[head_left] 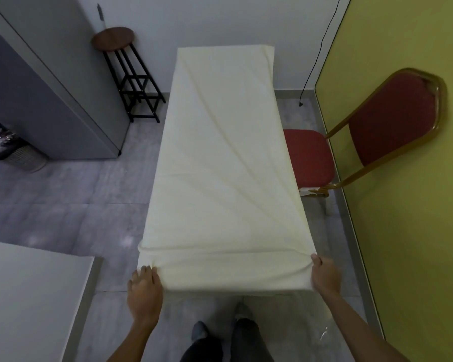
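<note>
On the head camera I look down the length of a pale cream fabric sheet [220, 165], spread from 6 o'clock away to 12 o'clock over a long narrow surface that it hides completely. Its far end lies close to the white wall [220, 22]. The left hand [144, 290] at 7 o'clock has its fingers curled into the near left corner of the cloth. The right hand [324, 275] at 5 o'clock clasps the near right corner, thumb on top, so both hands are closed on fabric. Long creases fan out from the right corner towards 11 o'clock, so I judge that side is pulling harder. I take it the hands are set wide apart to draw the near hem taut and square. A red padded chair with a gold metal frame [309, 158] sits at 3 o'clock, just beside the sheet's edge, and a round wooden stool on black metal legs [113, 39] stands at 10 o'clock, well apart
</note>
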`<move>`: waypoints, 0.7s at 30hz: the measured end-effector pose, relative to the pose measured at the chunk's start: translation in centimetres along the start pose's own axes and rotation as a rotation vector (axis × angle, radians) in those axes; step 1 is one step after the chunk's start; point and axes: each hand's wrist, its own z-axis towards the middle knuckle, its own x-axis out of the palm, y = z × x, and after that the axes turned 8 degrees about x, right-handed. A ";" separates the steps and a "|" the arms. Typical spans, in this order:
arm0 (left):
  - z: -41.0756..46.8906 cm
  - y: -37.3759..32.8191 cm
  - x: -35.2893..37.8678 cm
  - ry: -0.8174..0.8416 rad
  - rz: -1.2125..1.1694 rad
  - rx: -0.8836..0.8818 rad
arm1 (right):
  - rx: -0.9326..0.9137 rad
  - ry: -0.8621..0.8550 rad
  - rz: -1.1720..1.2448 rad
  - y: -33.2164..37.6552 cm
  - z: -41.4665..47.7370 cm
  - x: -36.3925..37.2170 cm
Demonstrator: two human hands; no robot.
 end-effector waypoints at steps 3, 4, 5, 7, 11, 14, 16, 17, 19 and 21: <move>-1.3 0.2 0.8 -0.038 0.071 0.113 | 0.000 0.012 0.001 -0.8 1.2 -0.8; -1.7 0.4 1.3 -0.029 0.111 0.177 | 0.009 0.016 -0.007 -1.0 1.7 -1.0; -2.0 0.8 1.7 -0.011 0.155 0.245 | 0.014 0.017 -0.018 -1.2 2.1 -1.1; -1.6 1.4 1.8 0.057 0.190 0.316 | 0.031 0.040 -0.041 -1.4 2.9 -1.2; 2.1 1.2 0.7 0.107 0.003 0.123 | 0.085 0.067 -0.051 -1.5 4.2 -0.4; 4.2 0.5 1.3 0.200 0.082 0.256 | 0.120 0.096 -0.045 -1.5 4.4 0.9; 4.2 -0.2 2.8 0.281 0.152 0.356 | 0.132 0.108 -0.060 -1.3 4.7 2.1; 3.9 -0.5 3.5 0.294 0.158 0.370 | 0.134 0.126 -0.085 -1.3 4.8 2.7; 3.4 -0.6 4.4 0.280 0.178 0.369 | 0.155 0.187 -0.123 -1.0 4.8 3.7; 3.5 -0.5 4.3 0.286 0.183 0.372 | 0.189 0.245 -0.118 -0.4 4.8 4.0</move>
